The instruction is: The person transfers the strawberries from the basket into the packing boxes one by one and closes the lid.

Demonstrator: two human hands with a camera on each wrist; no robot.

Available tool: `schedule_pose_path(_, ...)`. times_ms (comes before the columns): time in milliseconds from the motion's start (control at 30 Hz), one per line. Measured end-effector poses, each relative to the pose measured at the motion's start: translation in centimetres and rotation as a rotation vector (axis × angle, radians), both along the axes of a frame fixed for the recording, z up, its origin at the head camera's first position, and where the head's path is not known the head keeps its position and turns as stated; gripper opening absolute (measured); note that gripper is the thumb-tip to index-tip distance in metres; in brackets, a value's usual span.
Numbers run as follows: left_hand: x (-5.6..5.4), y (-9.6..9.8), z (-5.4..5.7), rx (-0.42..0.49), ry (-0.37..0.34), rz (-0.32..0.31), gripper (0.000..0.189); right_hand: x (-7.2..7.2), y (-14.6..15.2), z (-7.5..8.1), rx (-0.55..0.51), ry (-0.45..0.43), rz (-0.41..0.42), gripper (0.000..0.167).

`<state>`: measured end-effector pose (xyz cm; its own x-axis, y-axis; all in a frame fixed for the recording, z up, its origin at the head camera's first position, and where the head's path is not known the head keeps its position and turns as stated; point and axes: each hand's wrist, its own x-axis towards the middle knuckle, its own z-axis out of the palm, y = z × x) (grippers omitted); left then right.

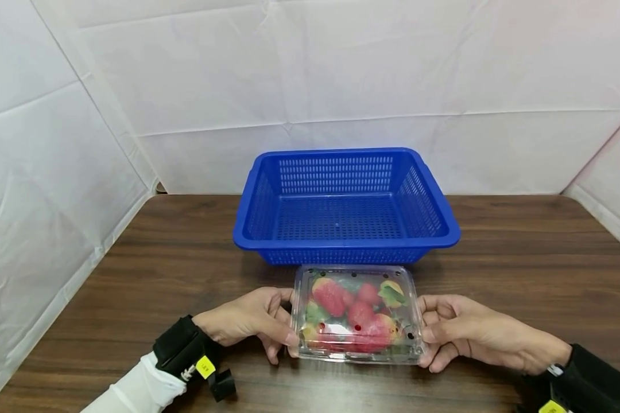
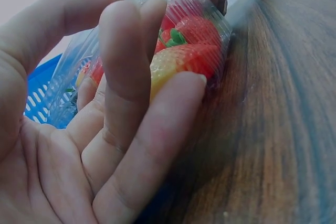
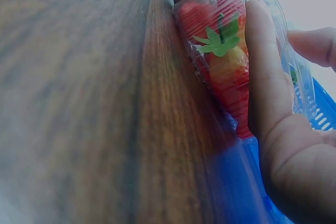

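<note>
A clear plastic clamshell box [image 1: 361, 351] of red strawberries [image 1: 360, 314] is in front of the blue basket, its lid closed. My left hand [image 1: 253, 321] grips its left end, thumb near the front corner. At the opposite end my right hand [image 1: 475, 332] holds it between thumb and fingers. In the left wrist view, fingers [image 2: 126, 51] lie along the box's end wall, with strawberries [image 2: 191, 51] showing through the plastic. The right wrist view has a finger [image 3: 265, 61] against the other end, beside a strawberry with a green leafy cap [image 3: 220, 40].
A blue plastic basket [image 1: 346, 244] with slotted walls stands on the brown wooden table [image 1: 186, 246] right behind the box; nothing lies in it. White cloth [image 1: 361, 69] hangs behind the table and at both sides.
</note>
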<state>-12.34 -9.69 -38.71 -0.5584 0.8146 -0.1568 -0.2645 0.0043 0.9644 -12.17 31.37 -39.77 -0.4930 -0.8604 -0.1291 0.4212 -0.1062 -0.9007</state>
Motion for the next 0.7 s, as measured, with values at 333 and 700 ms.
schedule_pose_path(333,-0.09,-0.14,-0.41,0.027,-0.014,-0.019,0.034,0.13,-0.25,-0.19,-0.018,-0.012,0.008,0.025)
schedule_pose_path(700,-0.40,0.06,-0.20,0.007,-0.008,-0.018,0.035,0.04,-0.04,0.03,-0.022,-0.001,0.006,0.028)
